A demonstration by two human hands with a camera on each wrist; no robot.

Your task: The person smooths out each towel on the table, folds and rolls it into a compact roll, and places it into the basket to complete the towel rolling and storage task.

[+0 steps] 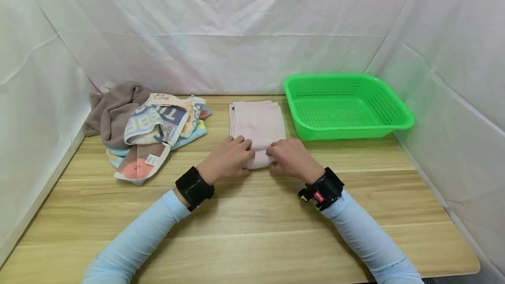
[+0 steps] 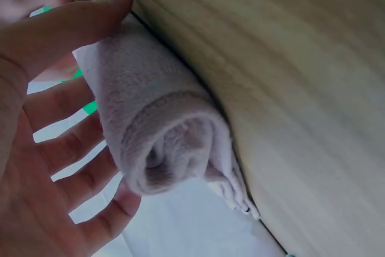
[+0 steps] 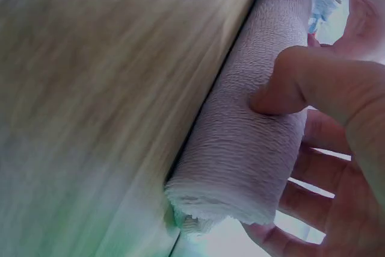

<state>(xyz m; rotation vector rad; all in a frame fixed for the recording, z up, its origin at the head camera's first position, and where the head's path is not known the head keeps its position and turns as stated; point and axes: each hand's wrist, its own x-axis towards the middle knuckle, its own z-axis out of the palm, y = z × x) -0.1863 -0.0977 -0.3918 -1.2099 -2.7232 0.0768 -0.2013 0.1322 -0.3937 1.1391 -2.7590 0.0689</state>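
A pale pink towel lies on the wooden desk, in the middle, in front of the person. The far part of it is flat and folded in layers. The near end is rolled up into a fat little roll, and from the side you can see the cloth curl round with a small hole inside.

The left hand holds the left part of the roll. Its thumb is on the near side and its fingers bend round the far side, with small gaps between them. The right hand holds the right part in the same way, thumb in front and fingers behind. Both hands are only as far open as the roll is thick.

On the left of the desk is a messy heap. A brown towel is in it, bunched up with a bright cloth that has big letters on it. A white tag shows near the front of the heap. On the right, near the back, sits a green basket with lots of little holes. White sheets hang behind the desk and at both sides.
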